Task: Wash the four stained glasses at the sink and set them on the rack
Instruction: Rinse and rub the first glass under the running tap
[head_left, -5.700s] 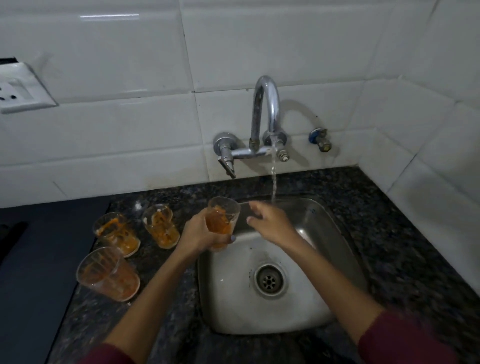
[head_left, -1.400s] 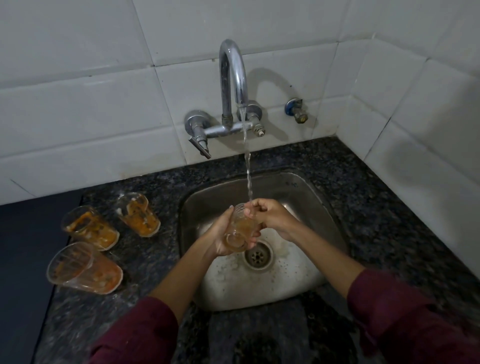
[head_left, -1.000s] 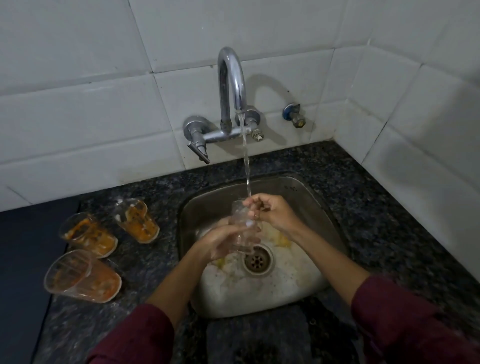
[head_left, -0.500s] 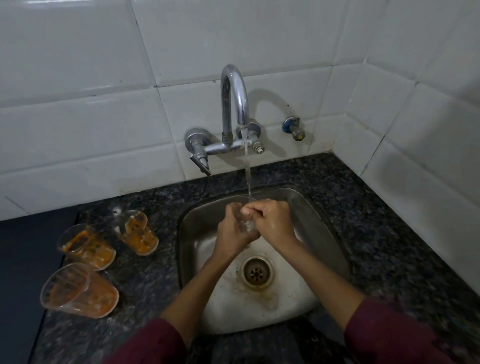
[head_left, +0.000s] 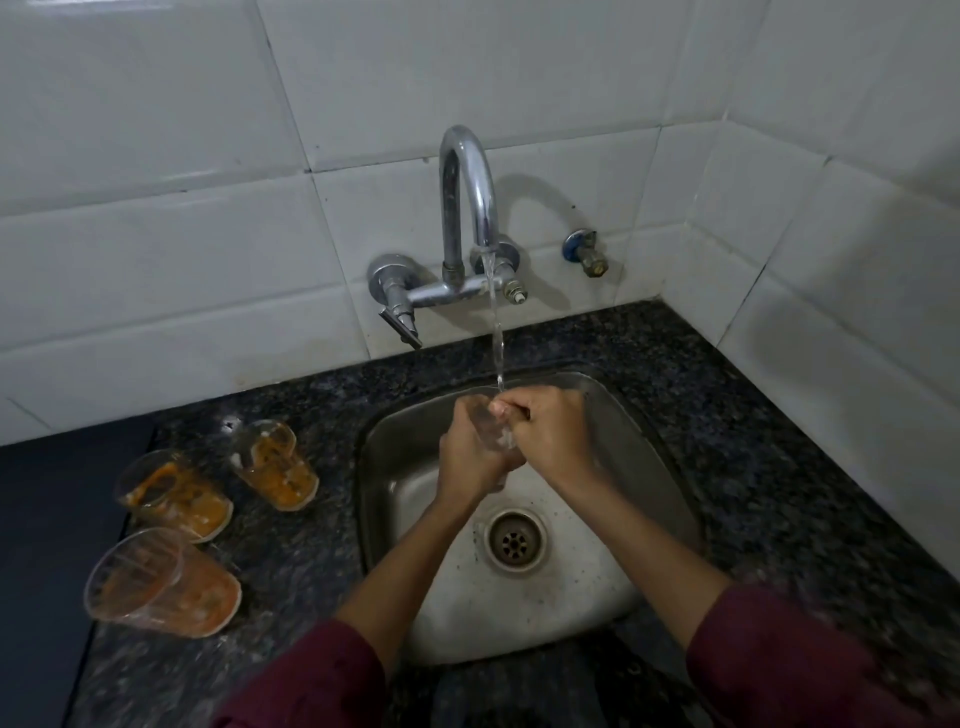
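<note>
Over steel sink, left hand and right hand grip clear glass

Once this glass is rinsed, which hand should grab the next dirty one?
Probably the left hand: the three orange-stained clear glasses stand on the dark speckled counter left of the steel sink, on its side. The right hand would have to cross over.

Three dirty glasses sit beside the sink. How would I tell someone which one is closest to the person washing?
Start at the steel sink and look left onto the dark speckled counter, where three orange-stained glasses stand. The nearest glass is at the counter's left edge, below the other two. It looks biggest, with a clearer rim and orange residue mostly near its base.
</note>
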